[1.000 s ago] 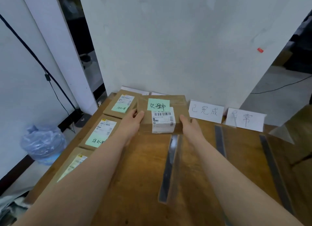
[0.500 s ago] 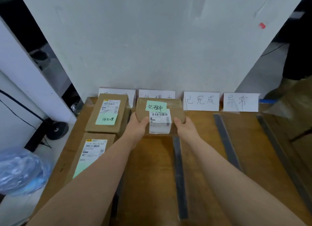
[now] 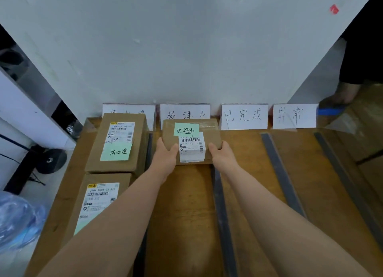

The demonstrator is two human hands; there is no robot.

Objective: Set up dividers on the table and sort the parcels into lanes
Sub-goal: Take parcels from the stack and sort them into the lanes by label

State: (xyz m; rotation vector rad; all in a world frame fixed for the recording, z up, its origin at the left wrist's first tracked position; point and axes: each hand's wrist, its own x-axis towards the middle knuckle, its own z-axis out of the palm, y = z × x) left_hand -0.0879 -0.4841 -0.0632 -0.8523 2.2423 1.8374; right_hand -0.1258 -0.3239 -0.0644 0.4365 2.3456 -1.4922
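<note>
- Brown cardboard is forming the parcel [image 3: 209, 141], a flat box sitting at the far end of the second lane, just in front of a sign [image 3: 184, 113].
- The writing on that sign is matching the green note [image 3: 186, 129] stuck on the box top, so the lane is looking right.
- The left hand [image 3: 165, 155] and right hand [image 3: 222, 156] are both grasping the parcel at its near corners, thumbs lying on top and fingers wrapping the sides.
- Whether the base is resting fully on the table [image 3: 186, 210] is not showing.
- The step in hand is probably seating the box. It is calling for even pressure from both hands, so the box is staying square to the sign and not twisting.
- It is worth keeping the right edge off the divider [image 3: 221, 204] and letting go only once the box is lying flat.
- Drawing the arms straight back along the lane is likely safest, since thin dividers are probably tipping easily.
- The cardboard is looking matte and stiff, with a glossy tape band across the far end.
- A white label [image 3: 191, 150] is wrapping smoothly over the near edge.
- The dividers are showing as long dark strips, and the tabletop is looking like worn, scuffed wood.
- Two more boxes [image 3: 118, 167] are lying in the first lane, both paper-labelled.
</note>
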